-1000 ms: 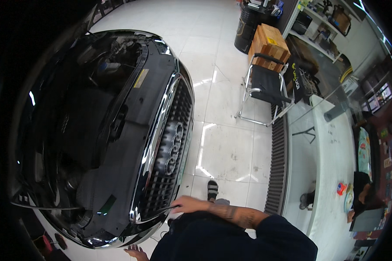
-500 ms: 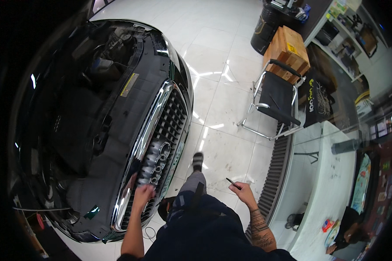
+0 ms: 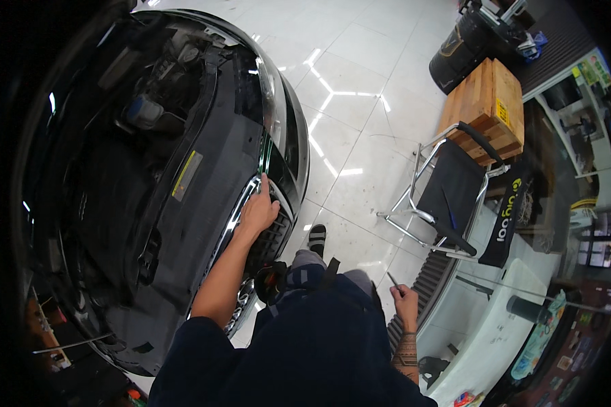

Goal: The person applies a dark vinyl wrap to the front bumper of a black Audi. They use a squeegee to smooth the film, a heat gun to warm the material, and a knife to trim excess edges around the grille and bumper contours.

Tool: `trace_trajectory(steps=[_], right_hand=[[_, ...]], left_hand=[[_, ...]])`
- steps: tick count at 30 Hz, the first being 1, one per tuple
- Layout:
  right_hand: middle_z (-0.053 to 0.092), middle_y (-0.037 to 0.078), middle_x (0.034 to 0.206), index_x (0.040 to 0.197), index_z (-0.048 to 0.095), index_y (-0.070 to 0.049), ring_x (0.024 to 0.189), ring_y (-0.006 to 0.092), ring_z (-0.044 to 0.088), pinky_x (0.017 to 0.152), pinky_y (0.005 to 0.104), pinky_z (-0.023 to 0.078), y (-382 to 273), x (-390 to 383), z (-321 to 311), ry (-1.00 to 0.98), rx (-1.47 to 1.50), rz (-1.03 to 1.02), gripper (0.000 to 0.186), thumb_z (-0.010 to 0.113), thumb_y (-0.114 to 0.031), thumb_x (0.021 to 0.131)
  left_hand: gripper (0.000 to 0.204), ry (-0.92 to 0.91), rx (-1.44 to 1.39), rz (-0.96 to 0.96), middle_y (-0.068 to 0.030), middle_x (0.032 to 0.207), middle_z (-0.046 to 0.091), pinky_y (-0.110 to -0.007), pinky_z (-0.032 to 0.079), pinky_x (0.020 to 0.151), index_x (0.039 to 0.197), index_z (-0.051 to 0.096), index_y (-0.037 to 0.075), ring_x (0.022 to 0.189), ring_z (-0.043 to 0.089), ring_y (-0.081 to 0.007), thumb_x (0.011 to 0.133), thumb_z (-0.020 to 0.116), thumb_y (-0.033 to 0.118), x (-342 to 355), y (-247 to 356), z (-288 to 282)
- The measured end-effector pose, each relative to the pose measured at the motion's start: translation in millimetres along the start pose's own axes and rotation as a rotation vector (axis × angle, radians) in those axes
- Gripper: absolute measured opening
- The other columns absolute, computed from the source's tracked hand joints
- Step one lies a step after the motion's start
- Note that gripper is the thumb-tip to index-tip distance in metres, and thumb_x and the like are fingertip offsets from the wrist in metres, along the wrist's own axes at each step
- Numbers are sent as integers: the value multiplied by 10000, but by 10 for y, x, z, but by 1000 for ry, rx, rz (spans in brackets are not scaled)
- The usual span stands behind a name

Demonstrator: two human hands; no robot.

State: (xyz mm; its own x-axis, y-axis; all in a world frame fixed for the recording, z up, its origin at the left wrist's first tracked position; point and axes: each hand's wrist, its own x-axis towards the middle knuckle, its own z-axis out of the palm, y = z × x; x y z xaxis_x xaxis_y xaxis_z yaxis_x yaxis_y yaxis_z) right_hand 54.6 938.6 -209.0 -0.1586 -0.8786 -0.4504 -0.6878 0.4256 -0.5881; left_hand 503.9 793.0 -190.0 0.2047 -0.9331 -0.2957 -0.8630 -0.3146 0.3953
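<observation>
My left hand (image 3: 256, 211) rests at the upper corner of the car's grille (image 3: 270, 245), its index finger stretched toward a glossy dark-green strip (image 3: 267, 157) of bodywork by the headlight. The thumb is apart from that finger, and I see nothing held there. Under this hand runs the grille's chrome trim (image 3: 231, 227). Low on my right side, my right hand (image 3: 406, 304) is closed around a slim, dark, pen-like tool (image 3: 392, 279), with its tip sticking out past the fingers. What kind of tool it is cannot be made out.
The dark car's engine bay (image 3: 149, 108) lies uncovered on the left. To the right stand a black chair (image 3: 453, 184) with a chrome frame, a wooden box (image 3: 483, 108) and a black bin (image 3: 458, 57). A white counter (image 3: 502, 325) borders the lower right.
My left hand has gone forward along the grille from the ring emblem to the upper corner by the headlight. My right hand, still holding the tool, sits slightly lower and farther right.
</observation>
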Motion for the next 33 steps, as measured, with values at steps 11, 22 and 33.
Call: trace_trajectory(steps=[11, 22, 33], right_hand=[[533, 131, 576, 809, 654, 28, 539, 162, 486, 542, 346, 403, -582, 2177, -660, -202, -129, -255, 264, 676, -233, 842], [617, 206, 666, 810, 660, 2, 640, 382, 616, 577, 439, 455, -1305, 4161, -1306, -326, -210, -530, 252, 654, -246, 854], [588, 237, 668, 746, 601, 30, 649, 436, 557, 590, 499, 409, -1005, 4206, -962, -513, -293, -755, 336, 625, -283, 866]], left_hand=[[881, 23, 223, -244, -257, 815, 670, -497, 538, 696, 1518, 88, 34, 731, 667, -410, 812, 593, 180, 906, 546, -272], [784, 29, 630, -346, -142, 898, 661, -440, 558, 620, 1518, 182, 74, 694, 682, -322, 836, 566, 132, 1091, 663, -222], [498, 152, 431, -336, -149, 775, 665, -444, 526, 560, 1391, 433, 244, 669, 673, -311, 905, 490, 151, 1249, 804, -329]])
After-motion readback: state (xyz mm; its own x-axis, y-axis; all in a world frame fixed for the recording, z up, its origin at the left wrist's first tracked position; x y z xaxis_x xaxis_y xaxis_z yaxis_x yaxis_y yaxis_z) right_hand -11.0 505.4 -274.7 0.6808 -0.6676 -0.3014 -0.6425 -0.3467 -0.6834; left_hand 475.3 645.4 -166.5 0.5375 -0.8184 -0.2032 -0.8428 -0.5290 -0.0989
